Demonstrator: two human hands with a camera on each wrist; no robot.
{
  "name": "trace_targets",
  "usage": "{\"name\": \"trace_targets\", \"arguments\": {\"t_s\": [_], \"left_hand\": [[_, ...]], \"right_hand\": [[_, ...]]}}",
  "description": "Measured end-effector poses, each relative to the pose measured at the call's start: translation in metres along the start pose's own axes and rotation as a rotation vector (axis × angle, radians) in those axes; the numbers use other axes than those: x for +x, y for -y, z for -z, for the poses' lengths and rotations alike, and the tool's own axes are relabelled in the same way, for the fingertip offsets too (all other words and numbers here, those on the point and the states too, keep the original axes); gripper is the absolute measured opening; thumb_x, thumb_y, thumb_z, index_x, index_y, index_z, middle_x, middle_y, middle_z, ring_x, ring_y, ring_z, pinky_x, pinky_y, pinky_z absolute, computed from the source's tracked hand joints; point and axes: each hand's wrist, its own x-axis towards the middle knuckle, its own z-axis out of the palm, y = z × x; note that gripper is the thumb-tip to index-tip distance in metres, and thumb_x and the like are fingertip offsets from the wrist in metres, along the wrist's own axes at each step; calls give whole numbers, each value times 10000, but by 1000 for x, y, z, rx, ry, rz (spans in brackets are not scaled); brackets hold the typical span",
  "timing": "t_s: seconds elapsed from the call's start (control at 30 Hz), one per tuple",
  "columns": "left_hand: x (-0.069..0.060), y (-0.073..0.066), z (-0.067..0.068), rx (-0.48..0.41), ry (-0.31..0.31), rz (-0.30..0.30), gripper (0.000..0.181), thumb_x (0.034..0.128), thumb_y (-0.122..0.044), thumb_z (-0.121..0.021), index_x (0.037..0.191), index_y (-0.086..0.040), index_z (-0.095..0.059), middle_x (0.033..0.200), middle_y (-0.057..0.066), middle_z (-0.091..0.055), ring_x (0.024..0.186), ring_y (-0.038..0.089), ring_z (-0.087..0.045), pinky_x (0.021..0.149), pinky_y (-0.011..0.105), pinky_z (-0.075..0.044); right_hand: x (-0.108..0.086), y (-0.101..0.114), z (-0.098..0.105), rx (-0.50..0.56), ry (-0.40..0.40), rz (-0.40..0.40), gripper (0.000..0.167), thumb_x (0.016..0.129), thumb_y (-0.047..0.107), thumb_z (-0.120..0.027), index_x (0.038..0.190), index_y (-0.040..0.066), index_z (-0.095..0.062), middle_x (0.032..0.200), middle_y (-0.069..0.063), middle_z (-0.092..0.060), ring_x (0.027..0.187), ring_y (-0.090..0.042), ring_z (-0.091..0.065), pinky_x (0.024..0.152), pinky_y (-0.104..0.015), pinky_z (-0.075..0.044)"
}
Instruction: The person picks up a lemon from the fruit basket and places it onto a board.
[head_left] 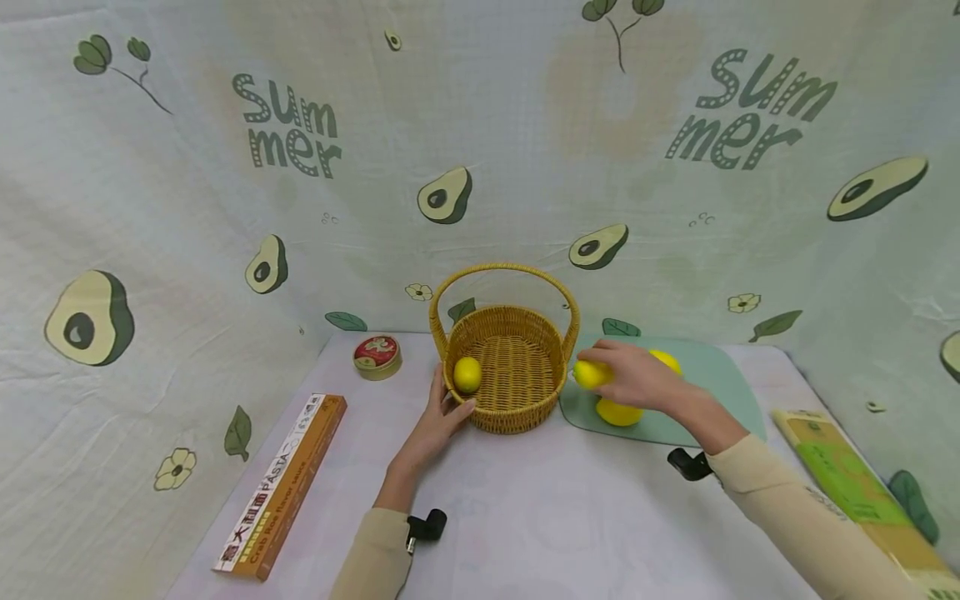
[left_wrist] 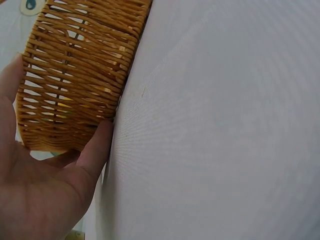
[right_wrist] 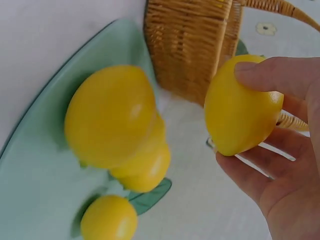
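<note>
A round wicker basket (head_left: 507,421) with a tall arched handle stands mid-table, a lemon (head_left: 467,375) inside at its left. My left hand (head_left: 441,423) holds the basket's left side from outside, fingers and thumb spread around the woven wall (left_wrist: 75,75). To the right of the basket, my right hand (head_left: 637,375) pinches a lemon (right_wrist: 240,107) between thumb and fingers, above the green mat (head_left: 712,392). Below that hand, another lemon (head_left: 618,412) lies on the mat, and one more (head_left: 666,361) is partly hidden behind it. In the right wrist view several lemons (right_wrist: 112,117) show there.
A red and gold round tin (head_left: 377,357) sits left of the basket. Nearer, a long pasta box (head_left: 283,487) lies at the left edge. At the right edge is a green and yellow packet (head_left: 855,475). A printed cloth (head_left: 510,125) hangs behind the table.
</note>
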Motion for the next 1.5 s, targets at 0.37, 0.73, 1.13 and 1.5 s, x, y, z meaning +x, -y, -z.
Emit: {"name": "trace_targets", "arguments": {"t_s": [0.37, 0.73, 1.13, 1.5], "left_hand": [[-1, -1, 0, -1, -3, -6, 1034, 902, -496, -692, 1564, -452, 102, 1689, 37, -22, 1532, 358, -187, 1121, 506, -411], [1, -2, 0, 9, -2, 8, 1004, 895, -515, -690, 1520, -541, 95, 1690, 36, -10, 1536, 360, -174, 1128, 497, -404], [2, 3, 0, -23, -2, 16, 1031, 895, -494, -700, 1548, -495, 98, 1689, 44, -9, 1537, 355, -171, 1123, 493, -409], [2, 3, 1, -14, -2, 24, 972, 923, -454, -683, 1508, -569, 85, 1688, 39, -9, 1539, 351, -164, 1127, 491, -409]], "right_hand": [[-27, -35, 8, -21, 25, -120, 525, 834, 102, -710, 1347, 52, -608, 1263, -160, -615, 1015, -280, -609, 880, -488, -537], [-49, -64, 4, -67, 34, -192, 513, 836, 86, -684, 1339, 29, -606, 1247, -208, -618, 974, -297, -611, 836, -498, -533], [-57, -89, -25, -104, 52, -256, 528, 849, 100, -661, 1365, 25, -580, 1310, -286, -578, 1123, -437, -590, 913, -617, -496], [-59, -88, -40, -183, -23, -244, 536, 893, 133, -658, 1403, 24, -535, 1325, -251, -560, 1143, -419, -576, 849, -598, -526]]}}
